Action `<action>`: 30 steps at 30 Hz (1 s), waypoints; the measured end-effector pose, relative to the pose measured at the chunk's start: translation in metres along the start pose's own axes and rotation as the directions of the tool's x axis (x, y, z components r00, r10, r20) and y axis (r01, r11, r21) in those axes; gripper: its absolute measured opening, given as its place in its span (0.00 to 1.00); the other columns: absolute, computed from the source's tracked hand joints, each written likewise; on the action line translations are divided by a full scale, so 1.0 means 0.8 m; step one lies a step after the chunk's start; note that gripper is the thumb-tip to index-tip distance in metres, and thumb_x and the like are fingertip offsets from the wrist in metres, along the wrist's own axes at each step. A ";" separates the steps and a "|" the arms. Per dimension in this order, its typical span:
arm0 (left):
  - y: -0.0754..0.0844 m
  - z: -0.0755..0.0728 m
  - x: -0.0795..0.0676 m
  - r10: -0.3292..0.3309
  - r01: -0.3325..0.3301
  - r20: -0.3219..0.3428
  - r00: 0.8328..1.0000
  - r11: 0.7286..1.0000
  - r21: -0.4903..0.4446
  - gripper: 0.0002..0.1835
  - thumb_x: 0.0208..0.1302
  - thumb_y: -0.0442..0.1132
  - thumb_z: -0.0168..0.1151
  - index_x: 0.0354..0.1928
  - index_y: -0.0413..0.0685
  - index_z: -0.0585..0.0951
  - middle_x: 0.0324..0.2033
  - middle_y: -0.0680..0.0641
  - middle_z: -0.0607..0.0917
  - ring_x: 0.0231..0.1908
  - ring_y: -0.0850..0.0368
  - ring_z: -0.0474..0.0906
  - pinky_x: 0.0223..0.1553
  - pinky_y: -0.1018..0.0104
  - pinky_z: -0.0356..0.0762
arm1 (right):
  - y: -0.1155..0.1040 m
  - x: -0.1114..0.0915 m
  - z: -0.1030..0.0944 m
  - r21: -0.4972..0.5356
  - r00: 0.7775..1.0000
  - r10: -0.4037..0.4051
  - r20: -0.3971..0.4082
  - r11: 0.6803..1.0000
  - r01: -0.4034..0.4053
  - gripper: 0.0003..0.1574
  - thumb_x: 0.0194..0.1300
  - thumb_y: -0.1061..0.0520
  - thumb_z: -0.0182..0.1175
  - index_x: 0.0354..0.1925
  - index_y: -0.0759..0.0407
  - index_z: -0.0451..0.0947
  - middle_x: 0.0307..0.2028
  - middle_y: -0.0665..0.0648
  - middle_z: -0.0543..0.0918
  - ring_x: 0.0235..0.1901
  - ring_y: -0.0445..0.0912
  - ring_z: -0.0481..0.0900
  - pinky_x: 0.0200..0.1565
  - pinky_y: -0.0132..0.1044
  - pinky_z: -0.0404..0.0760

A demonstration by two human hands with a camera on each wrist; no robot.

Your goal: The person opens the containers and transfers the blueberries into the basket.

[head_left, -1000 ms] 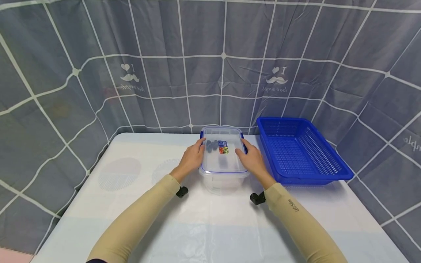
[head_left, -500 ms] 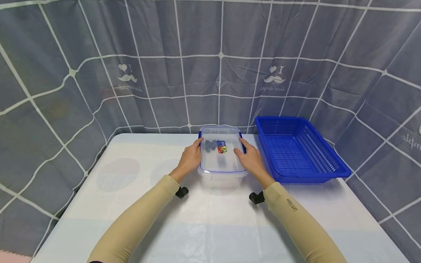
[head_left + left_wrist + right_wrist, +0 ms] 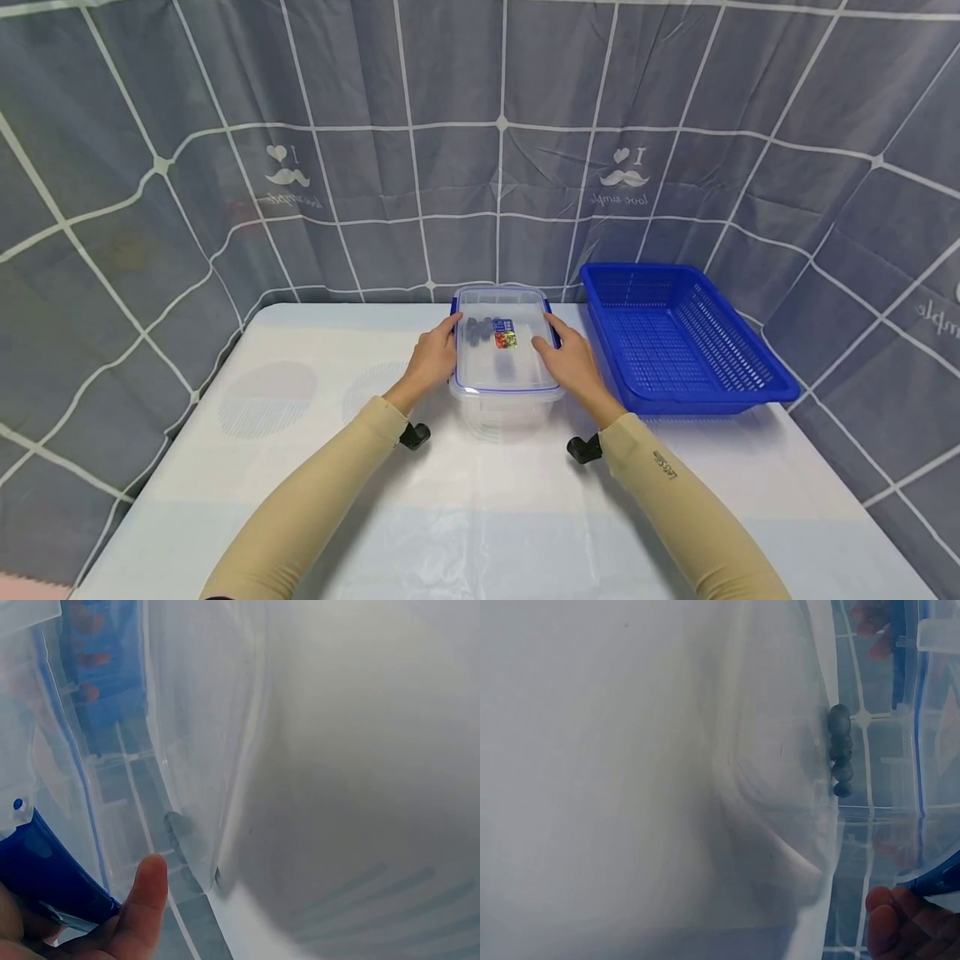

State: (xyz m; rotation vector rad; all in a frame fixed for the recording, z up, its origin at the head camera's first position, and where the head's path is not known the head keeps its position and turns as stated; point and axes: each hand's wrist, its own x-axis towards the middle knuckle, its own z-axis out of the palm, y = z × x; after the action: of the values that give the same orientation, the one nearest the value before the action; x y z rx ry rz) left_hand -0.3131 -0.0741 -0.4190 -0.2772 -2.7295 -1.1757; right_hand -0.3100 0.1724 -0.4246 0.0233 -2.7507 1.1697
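A clear plastic food container (image 3: 517,412) stands on the table with its lid (image 3: 487,371) on. The lid has a blue seal line and a colourful label (image 3: 505,333). Several dark round pieces (image 3: 841,746) show through the clear wall; their kind is unclear. My left hand (image 3: 432,358) grips the container's left side, its fingers at a blue latch (image 3: 49,866) in the left wrist view. On the opposite side my right hand (image 3: 573,362) holds the edge, thumb over the lid. Its fingertips touch the other blue latch (image 3: 939,877) in the right wrist view. Some fingers are hidden.
Close to the container's right stands a blue plastic basket (image 3: 637,396) with slotted walls. A grey checked curtain (image 3: 457,175) hangs around the back and sides. The table (image 3: 495,517) has a pale patterned cover, visible in front and to the left.
The head view has shifted very slightly. Both hands keep their places on the container, and the lid stays on.
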 end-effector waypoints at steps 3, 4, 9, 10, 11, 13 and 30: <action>0.000 -0.001 0.001 0.000 0.000 0.017 1.000 1.000 -0.015 0.26 0.79 0.37 0.36 0.74 0.47 0.67 0.65 0.37 0.77 0.43 0.45 0.82 0.47 0.52 0.78 | 0.000 0.000 -0.001 -0.005 1.000 -0.002 -0.008 1.000 0.002 0.41 0.70 0.38 0.54 0.77 0.46 0.61 0.74 0.60 0.66 0.74 0.59 0.62 0.71 0.58 0.62; -0.001 -0.002 0.002 -0.002 0.002 0.024 1.000 1.000 -0.026 0.26 0.78 0.37 0.36 0.75 0.47 0.67 0.66 0.37 0.76 0.44 0.44 0.82 0.49 0.51 0.78 | -0.001 0.000 -0.001 -0.005 1.000 -0.003 -0.012 1.000 0.003 0.41 0.70 0.38 0.54 0.76 0.46 0.62 0.74 0.60 0.67 0.73 0.59 0.62 0.71 0.58 0.62; -0.018 -0.001 0.001 -0.063 0.066 0.025 0.998 0.990 -0.121 0.28 0.75 0.33 0.35 0.74 0.47 0.68 0.68 0.35 0.73 0.61 0.41 0.77 0.63 0.47 0.73 | -0.002 -0.003 -0.001 -0.012 1.000 -0.005 -0.004 1.000 0.005 0.41 0.70 0.38 0.54 0.76 0.45 0.62 0.74 0.60 0.67 0.73 0.60 0.62 0.71 0.59 0.62; -0.021 -0.001 0.000 -0.077 0.079 0.023 0.997 0.986 -0.144 0.28 0.75 0.33 0.35 0.74 0.46 0.68 0.68 0.35 0.73 0.62 0.41 0.76 0.64 0.47 0.72 | -0.002 -0.003 0.000 -0.012 1.000 -0.001 0.003 1.000 0.001 0.41 0.71 0.39 0.54 0.77 0.45 0.61 0.74 0.60 0.66 0.73 0.61 0.62 0.71 0.60 0.62; -0.025 0.000 -0.001 -0.086 0.088 0.019 0.996 0.984 -0.158 0.28 0.74 0.33 0.35 0.74 0.46 0.68 0.68 0.35 0.72 0.63 0.41 0.75 0.65 0.47 0.71 | -0.002 -0.003 0.000 -0.010 1.000 0.001 0.007 1.000 -0.001 0.40 0.71 0.39 0.54 0.77 0.44 0.61 0.74 0.60 0.66 0.73 0.60 0.62 0.71 0.60 0.62; -0.025 -0.001 -0.003 -0.081 0.082 0.018 0.997 0.984 -0.157 0.28 0.75 0.34 0.36 0.74 0.45 0.68 0.69 0.36 0.72 0.65 0.41 0.73 0.66 0.47 0.70 | -0.002 -0.003 0.001 -0.003 1.000 0.006 0.005 1.000 -0.006 0.40 0.70 0.38 0.55 0.76 0.44 0.62 0.74 0.60 0.67 0.73 0.60 0.62 0.71 0.60 0.62; 0.012 0.009 -0.004 -0.048 0.048 -0.010 0.999 0.999 0.004 0.31 0.76 0.49 0.45 0.75 0.42 0.64 0.71 0.36 0.68 0.72 0.37 0.61 0.73 0.44 0.57 | -0.004 -0.004 -0.001 -0.004 1.000 0.027 -0.005 1.000 -0.027 0.40 0.69 0.36 0.54 0.76 0.41 0.62 0.73 0.60 0.68 0.73 0.61 0.64 0.70 0.61 0.63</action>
State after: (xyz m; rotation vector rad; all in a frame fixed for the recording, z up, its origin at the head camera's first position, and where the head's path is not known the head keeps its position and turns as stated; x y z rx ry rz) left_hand -0.3084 -0.0626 -0.4176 -0.2061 -2.7444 -1.1792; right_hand -0.3062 0.1704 -0.4226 -0.0170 -2.7568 1.1697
